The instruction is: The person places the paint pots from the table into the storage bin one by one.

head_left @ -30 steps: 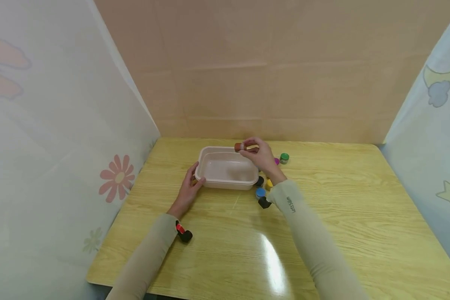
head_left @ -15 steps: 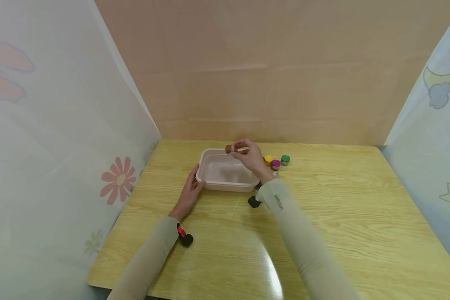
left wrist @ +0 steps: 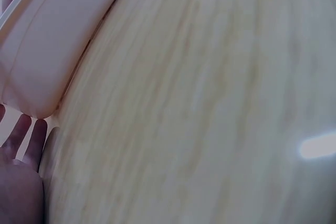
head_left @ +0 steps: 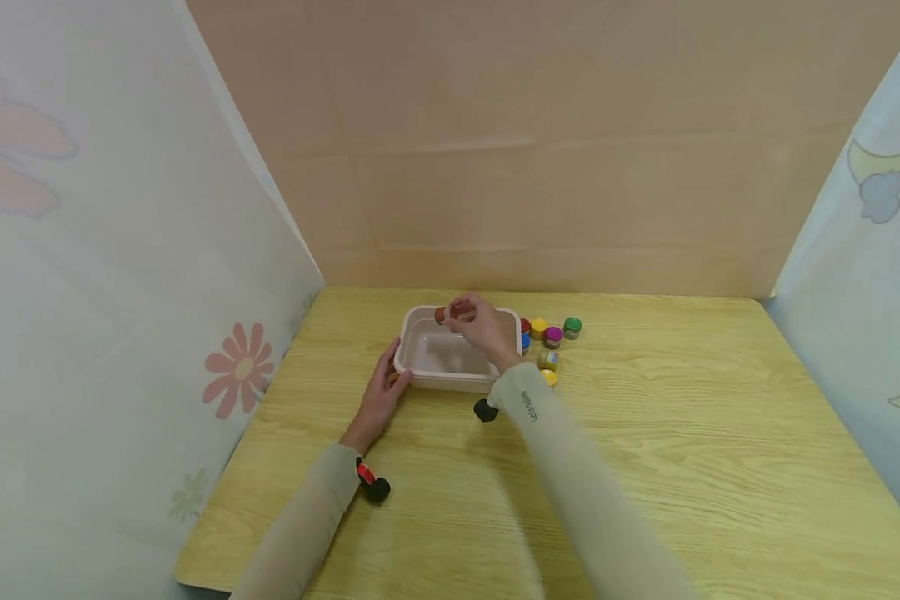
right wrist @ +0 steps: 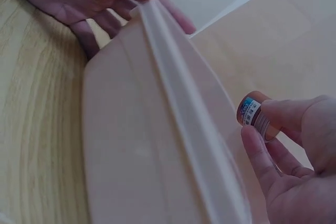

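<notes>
The right hand [head_left: 483, 329] pinches a small orange-brown jar [head_left: 441, 315] between thumb and fingers, tipped on its side over the far part of a pale pink tub [head_left: 450, 382]. The right-wrist view shows a printed label on the jar, its lettering mostly too soft to read; fingers cover the jar's other end. How high the jar is above the tub cannot be told.

The tub sits close to the far edge of the tabletop [head_left: 720, 458], left of that edge's middle. The left hand [head_left: 381, 393] holds its near left corner, thumb on the rim and fingers against the outer wall; the left-wrist view cuts this hand off.

Right of the tub, towards the tabletop's far edge, stand jars with purple [head_left: 552, 334] and green lids [head_left: 572, 323], and a yellow one [head_left: 538, 326]. A red jar [head_left: 525, 326] and a blue jar [head_left: 525, 342] are partly hidden by the tub's right end. Nearer, a labelled jar [head_left: 547, 360] and a yellow lid [head_left: 549, 377] are partly covered by the right sleeve [head_left: 562, 450]. The tabletop's near right corner is out of view.
</notes>
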`<state>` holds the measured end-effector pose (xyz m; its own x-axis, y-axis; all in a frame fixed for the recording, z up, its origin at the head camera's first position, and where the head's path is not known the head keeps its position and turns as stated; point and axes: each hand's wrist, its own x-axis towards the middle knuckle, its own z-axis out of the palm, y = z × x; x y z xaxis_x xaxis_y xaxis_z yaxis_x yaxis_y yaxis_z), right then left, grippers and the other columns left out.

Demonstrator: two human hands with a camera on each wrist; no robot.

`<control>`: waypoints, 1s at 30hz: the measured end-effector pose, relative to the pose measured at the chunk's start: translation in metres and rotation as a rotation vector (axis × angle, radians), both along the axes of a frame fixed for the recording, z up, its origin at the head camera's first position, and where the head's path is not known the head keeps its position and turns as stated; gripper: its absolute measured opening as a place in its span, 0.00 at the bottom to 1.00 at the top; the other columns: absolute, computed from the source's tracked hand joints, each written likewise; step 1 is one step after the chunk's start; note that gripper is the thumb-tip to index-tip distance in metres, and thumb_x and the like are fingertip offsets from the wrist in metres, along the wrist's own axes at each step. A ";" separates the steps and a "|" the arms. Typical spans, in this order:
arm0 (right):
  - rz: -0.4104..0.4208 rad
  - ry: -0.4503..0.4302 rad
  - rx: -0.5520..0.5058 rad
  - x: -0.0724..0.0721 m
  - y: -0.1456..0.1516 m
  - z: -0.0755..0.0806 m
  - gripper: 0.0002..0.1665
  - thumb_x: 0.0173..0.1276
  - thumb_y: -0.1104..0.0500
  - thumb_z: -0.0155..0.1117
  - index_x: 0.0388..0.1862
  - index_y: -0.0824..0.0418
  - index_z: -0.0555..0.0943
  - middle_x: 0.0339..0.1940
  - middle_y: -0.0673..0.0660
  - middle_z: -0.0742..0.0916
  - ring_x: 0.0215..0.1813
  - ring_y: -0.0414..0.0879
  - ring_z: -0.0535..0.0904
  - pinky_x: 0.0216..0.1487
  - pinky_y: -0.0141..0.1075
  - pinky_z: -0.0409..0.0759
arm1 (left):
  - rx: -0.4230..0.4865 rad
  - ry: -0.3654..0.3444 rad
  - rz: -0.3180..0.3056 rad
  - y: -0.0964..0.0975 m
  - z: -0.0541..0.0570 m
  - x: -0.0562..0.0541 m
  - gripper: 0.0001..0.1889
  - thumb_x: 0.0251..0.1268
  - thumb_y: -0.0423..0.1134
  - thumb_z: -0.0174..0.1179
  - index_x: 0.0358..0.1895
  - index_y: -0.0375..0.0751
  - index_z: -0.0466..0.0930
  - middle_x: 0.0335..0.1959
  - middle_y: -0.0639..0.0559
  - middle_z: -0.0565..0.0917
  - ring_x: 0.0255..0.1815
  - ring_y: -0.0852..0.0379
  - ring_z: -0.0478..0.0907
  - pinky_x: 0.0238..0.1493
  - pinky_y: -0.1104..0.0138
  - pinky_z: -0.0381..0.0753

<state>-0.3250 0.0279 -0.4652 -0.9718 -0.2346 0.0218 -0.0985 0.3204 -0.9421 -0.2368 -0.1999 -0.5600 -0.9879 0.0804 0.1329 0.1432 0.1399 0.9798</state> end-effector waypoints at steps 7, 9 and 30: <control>0.017 -0.009 0.040 -0.001 -0.010 -0.010 0.19 0.71 0.59 0.71 0.58 0.59 0.79 0.56 0.60 0.85 0.60 0.56 0.81 0.62 0.49 0.82 | -0.010 -0.017 0.006 0.001 0.002 0.002 0.34 0.81 0.47 0.56 0.82 0.70 0.53 0.84 0.55 0.57 0.80 0.47 0.63 0.76 0.47 0.68; 0.026 -0.010 0.052 -0.002 -0.012 -0.012 0.19 0.71 0.60 0.71 0.58 0.60 0.79 0.56 0.61 0.85 0.59 0.56 0.81 0.61 0.48 0.82 | -0.011 -0.021 0.011 0.001 0.002 0.002 0.34 0.80 0.47 0.56 0.82 0.70 0.53 0.84 0.54 0.57 0.80 0.47 0.63 0.76 0.47 0.69; 0.008 0.015 0.186 -0.013 -0.033 -0.034 0.13 0.65 0.62 0.77 0.46 0.62 0.86 0.45 0.59 0.89 0.49 0.52 0.84 0.54 0.44 0.83 | 0.014 -0.044 -0.031 0.002 0.021 0.008 0.36 0.81 0.36 0.54 0.85 0.51 0.49 0.85 0.46 0.53 0.82 0.40 0.59 0.76 0.48 0.67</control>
<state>-0.3381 -0.0052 -0.4991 -0.9698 -0.2438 -0.0081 -0.1155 0.4885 -0.8649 -0.2285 -0.1980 -0.5395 -0.9899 0.1094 0.0904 0.1036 0.1224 0.9871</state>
